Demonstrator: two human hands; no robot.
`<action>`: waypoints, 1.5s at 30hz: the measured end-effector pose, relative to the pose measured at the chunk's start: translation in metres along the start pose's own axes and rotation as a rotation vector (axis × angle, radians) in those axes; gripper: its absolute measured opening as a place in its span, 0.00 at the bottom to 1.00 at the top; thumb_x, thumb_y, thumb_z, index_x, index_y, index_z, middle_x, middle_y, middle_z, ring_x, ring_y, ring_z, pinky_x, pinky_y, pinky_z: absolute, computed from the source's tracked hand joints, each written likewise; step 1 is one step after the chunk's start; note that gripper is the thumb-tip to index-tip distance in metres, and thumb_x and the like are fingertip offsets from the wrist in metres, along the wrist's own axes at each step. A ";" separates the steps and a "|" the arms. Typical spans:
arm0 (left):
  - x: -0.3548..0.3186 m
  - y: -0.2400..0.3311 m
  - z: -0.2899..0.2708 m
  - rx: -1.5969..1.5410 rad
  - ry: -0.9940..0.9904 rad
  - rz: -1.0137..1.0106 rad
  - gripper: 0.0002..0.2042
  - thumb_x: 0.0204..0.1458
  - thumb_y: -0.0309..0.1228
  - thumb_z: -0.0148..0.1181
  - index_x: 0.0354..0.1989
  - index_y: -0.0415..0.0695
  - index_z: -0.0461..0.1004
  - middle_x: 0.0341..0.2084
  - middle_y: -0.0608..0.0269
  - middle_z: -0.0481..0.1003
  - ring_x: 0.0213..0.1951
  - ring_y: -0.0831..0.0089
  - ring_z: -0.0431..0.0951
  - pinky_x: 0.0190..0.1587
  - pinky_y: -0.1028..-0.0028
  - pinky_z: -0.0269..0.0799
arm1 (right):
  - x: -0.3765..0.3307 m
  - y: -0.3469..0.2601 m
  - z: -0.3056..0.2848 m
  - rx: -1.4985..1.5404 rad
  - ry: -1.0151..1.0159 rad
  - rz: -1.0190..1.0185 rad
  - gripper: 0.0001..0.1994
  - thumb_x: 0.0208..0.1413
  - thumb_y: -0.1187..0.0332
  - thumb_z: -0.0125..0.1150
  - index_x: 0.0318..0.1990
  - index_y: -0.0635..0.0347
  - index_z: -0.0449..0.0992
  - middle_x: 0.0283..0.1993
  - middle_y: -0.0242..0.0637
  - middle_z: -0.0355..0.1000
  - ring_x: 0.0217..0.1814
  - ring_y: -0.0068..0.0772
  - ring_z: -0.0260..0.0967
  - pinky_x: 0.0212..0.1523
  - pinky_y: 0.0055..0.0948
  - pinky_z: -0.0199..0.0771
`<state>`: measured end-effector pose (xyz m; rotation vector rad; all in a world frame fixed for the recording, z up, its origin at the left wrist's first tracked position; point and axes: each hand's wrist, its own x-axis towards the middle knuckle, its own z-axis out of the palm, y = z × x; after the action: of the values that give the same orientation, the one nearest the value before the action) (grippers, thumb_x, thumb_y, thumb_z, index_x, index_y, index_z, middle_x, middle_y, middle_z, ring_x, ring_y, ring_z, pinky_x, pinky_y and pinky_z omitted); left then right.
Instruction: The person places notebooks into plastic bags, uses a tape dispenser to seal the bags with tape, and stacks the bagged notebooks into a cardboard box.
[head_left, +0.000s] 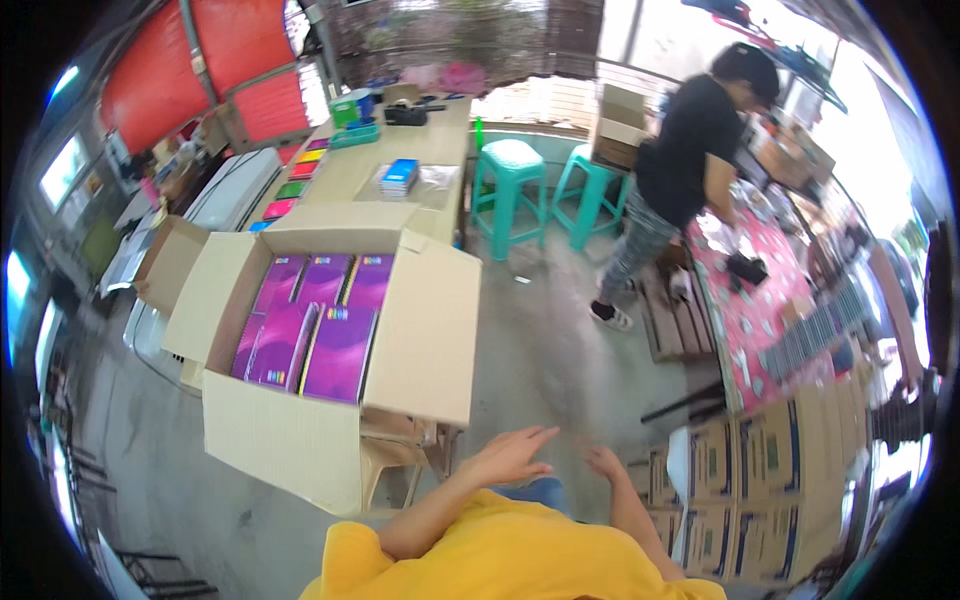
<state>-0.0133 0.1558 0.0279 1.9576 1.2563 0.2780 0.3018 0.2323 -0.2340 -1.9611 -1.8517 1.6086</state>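
Note:
My left hand (510,456) is in front of my body with fingers stretched out, holding nothing. It is nearest to the open cardboard box (285,430) but apart from it. My right hand (604,463) hangs a little to the right, slightly blurred, its fingers apart and nothing seen in them. Inside the box lie several purple notebooks (341,352) in side-by-side stacks, some with spiral binding showing. The flaps are folded outward, and a beige plastic stool (385,462) shows under the box.
A long table (345,178) behind the box carries a blue notebook stack (400,176) and colourful piles. Turquoise stools (512,185) stand beyond, one with a carton (620,125). A person in black (693,150) leans over a pink-covered table (735,320). Stacked cartons (770,450) stand right.

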 end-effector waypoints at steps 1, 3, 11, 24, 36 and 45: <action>0.061 0.019 -0.043 0.019 0.041 0.206 0.37 0.56 0.48 0.59 0.70 0.45 0.53 0.65 0.47 0.60 0.65 0.51 0.62 0.64 0.59 0.60 | 0.032 0.102 -0.065 0.030 0.351 -0.088 0.20 0.52 0.59 0.64 0.48 0.64 0.79 0.44 0.50 0.78 0.39 0.44 0.77 0.43 0.39 0.75; 0.058 -0.020 -0.035 -0.092 0.025 0.001 0.38 0.56 0.48 0.59 0.70 0.44 0.52 0.66 0.47 0.60 0.65 0.51 0.62 0.65 0.59 0.59 | 0.025 0.166 -0.043 -0.128 0.004 0.215 0.16 0.54 0.57 0.62 0.37 0.63 0.80 0.36 0.48 0.78 0.35 0.43 0.76 0.36 0.39 0.74; 0.191 -0.096 -0.116 -0.427 0.324 -0.307 0.37 0.55 0.47 0.61 0.69 0.43 0.56 0.65 0.46 0.61 0.66 0.52 0.61 0.66 0.61 0.57 | 0.186 0.062 -0.218 -0.514 -0.200 0.343 0.16 0.53 0.58 0.60 0.37 0.64 0.80 0.36 0.51 0.77 0.38 0.48 0.76 0.40 0.44 0.74; 0.386 -0.306 -0.340 -0.343 1.269 -0.653 0.13 0.50 0.32 0.66 0.41 0.39 0.77 0.34 0.55 0.78 0.37 0.65 0.79 0.43 0.69 0.75 | 0.596 -0.591 -0.374 -0.153 -0.008 -0.963 0.19 0.53 0.69 0.64 0.52 0.64 0.76 0.44 0.42 0.77 0.44 0.30 0.74 0.47 0.30 0.74; 0.423 -0.426 -0.431 -0.134 1.569 -0.852 0.10 0.46 0.27 0.67 0.36 0.39 0.75 0.34 0.54 0.74 0.36 0.64 0.76 0.40 0.70 0.73 | 0.611 -0.816 -0.236 -0.395 -0.595 -1.128 0.17 0.52 0.69 0.65 0.50 0.63 0.78 0.45 0.44 0.75 0.43 0.35 0.76 0.44 0.31 0.76; 0.421 -0.487 -0.489 -0.385 2.048 -1.330 0.19 0.43 0.15 0.49 0.47 0.36 0.71 0.40 0.53 0.67 0.36 0.64 0.70 0.43 0.69 0.69 | 0.724 -0.892 -0.165 -0.254 -0.662 -1.101 0.15 0.57 0.70 0.61 0.51 0.64 0.77 0.46 0.37 0.76 0.44 0.26 0.74 0.44 0.26 0.75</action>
<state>-0.4066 0.8539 -0.0779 -0.4707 2.8075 1.7124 -0.4078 1.1373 -0.0790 -0.1123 -2.6513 1.6533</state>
